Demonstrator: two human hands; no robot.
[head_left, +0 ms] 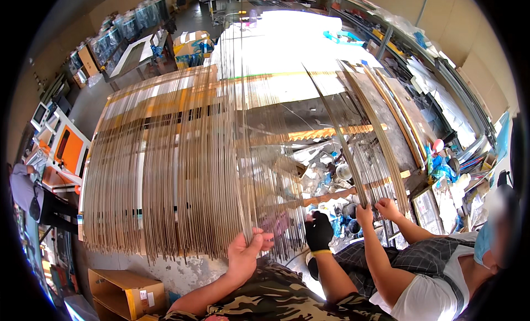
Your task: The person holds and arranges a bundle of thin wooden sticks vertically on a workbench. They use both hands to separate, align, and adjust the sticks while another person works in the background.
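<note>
My bare left hand [247, 252] is closed around the lower end of a bundle of thin metal rods [240, 188], which rises steeply away from me. Left of it, many more thin rods [160, 172] lie side by side across a frame, their ends overhanging the near edge. My right hand [319, 231], in a black glove with a yellow cuff, is beside the near ends of some loosely spread rods [279, 210]. Its fingers look curled, but what they hold is hidden. To the right, a co-worker's two hands [375, 211] grip another bundle of rods [342, 138].
Notched wooden bars [331, 196] cross under the rods. Below lie cups and scraps [337, 172]. The masked co-worker [425, 271] is close on my right. An open cardboard box [127, 293] is on the floor at left. Farther off are a bright white table [276, 45] and shelving [408, 39].
</note>
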